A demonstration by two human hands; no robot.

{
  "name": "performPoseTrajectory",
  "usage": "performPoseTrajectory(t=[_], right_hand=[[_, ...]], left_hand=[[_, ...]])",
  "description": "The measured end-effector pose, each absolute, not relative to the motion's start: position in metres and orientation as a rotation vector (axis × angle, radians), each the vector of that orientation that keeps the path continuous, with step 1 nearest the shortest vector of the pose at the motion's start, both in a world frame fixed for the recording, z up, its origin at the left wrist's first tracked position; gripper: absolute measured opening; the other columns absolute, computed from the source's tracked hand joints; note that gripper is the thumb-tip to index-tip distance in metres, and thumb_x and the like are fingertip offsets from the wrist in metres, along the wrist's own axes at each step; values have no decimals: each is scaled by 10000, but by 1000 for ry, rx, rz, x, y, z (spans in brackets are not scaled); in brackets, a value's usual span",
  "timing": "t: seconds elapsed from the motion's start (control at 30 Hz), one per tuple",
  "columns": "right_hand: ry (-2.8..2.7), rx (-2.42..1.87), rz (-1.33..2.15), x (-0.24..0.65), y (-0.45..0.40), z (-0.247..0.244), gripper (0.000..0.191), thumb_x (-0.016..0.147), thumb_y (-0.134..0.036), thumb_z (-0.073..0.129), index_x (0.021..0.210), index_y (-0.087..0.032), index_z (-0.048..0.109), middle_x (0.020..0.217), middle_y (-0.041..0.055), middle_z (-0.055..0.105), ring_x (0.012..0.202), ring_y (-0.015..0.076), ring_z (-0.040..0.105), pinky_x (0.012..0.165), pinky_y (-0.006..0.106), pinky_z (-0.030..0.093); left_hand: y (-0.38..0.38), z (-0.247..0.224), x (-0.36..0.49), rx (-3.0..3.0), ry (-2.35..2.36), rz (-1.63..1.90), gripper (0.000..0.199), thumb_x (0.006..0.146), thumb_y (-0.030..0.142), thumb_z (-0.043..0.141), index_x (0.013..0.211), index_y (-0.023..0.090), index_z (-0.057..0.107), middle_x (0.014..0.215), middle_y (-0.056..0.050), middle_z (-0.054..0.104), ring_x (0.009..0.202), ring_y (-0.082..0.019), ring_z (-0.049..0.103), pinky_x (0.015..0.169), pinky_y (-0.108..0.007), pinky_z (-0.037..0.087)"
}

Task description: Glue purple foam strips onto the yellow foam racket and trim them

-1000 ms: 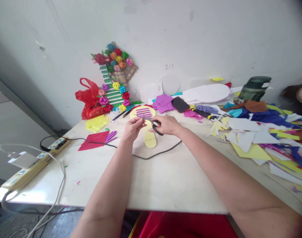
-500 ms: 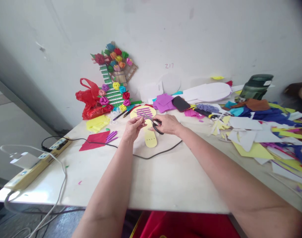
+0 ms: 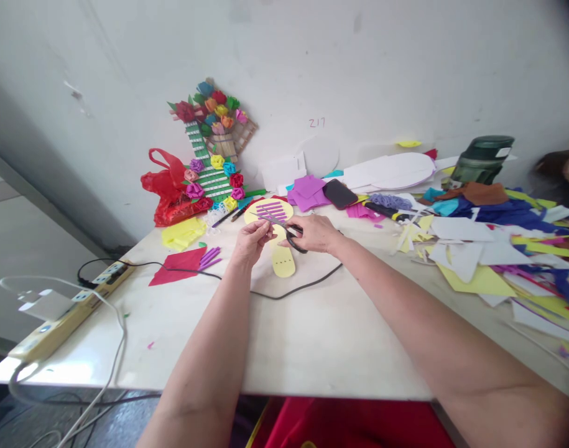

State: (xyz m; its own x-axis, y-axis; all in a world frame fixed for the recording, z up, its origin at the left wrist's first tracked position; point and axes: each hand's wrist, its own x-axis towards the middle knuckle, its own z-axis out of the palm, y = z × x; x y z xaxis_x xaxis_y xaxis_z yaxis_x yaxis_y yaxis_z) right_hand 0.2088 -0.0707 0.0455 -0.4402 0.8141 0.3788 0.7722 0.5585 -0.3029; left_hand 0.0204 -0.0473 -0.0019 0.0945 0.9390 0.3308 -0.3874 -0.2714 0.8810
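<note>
My right hand (image 3: 316, 234) is closed round the black handles of a pair of scissors (image 3: 295, 240). The blades point left over a yellow paper cutout (image 3: 284, 261), which has a round top with purple strips (image 3: 271, 210) across it and a narrow lower part with small dark marks. Beside the blades, my left hand (image 3: 252, 241) is pinched; what lies between its fingertips is too small to make out. Several purple rolls (image 3: 210, 257) rest on a red paper piece (image 3: 176, 267) to the left of my left hand.
A black cable (image 3: 288, 296) crosses the table in front of the cutout. At left lies a power strip (image 3: 55, 330). Paper flowers (image 3: 209, 180) and a red bag (image 3: 170, 193) stand at the back left. Paper scraps (image 3: 475, 249) and a green bottle (image 3: 482, 160) are at right.
The view has shifted very slightly. Both hands and the scissors keep nearly the same place over the cutout.
</note>
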Motion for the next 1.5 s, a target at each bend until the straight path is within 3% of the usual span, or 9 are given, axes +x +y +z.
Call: performPoseTrajectory(t=[0.87,1.27,1.5], right_hand=[[-2303,-1263,40,207,-67,40,445,688,-589,550,969,-255,641,806,24,680,745,187,591,614,266,337],[-2278,-1185,75,208,-63,37,318,687,-531,583,791,-241,659,691,6,647,645,150,541,550,241,281],[-2163,-1112,294,209,-56,32,257,665,-449,638,738,-205,668,607,-20,590,567,107,469,523,223,267]], left_hand=[[-47,-3,22,1182,638,1460,195,604,261,764,678,113,661,632,4,593,526,-45,522,623,-227,524],[-46,-3,21,1135,654,1465,219,569,259,781,682,110,668,618,4,593,524,-49,525,641,-243,531],[-48,-2,23,1129,653,1474,221,566,249,783,711,115,684,617,2,598,518,-49,519,619,-240,527]])
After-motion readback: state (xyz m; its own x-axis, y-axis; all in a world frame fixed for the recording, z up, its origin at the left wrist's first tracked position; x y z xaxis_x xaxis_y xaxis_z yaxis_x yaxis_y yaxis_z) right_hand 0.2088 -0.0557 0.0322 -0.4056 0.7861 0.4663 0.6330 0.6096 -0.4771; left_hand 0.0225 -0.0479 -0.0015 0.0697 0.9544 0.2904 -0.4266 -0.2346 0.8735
